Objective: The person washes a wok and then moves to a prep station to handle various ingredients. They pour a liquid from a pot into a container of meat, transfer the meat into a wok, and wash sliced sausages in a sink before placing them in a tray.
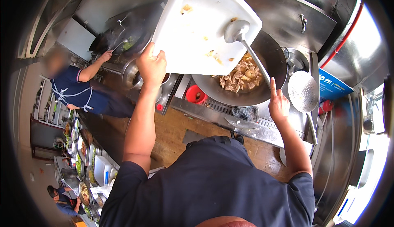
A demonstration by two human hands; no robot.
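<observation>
My left hand (152, 65) grips the lower left edge of a white plastic tub (197, 27), tilted up over a large wok (272, 51). Scraps of food cling to the tub's inner surface. A metal ladle (237, 31) is in my right hand (278, 102), index finger stretched along its handle. Its bowl touches or lies just in front of the tub's inside, near the right corner. Down in the wok are chunks of meat (237, 77) in brownish liquid. The tub hides the wok's far left part.
Right of the wok stand a metal pot (297, 61) and a perforated skimmer (303, 91). A red plastic bowl (196, 94) and a scouring pad (245, 113) sit along the stove's front. At left a co-worker (80, 82) tends a steaming wok (132, 39); another person (66, 201) stands by food trays (81, 147).
</observation>
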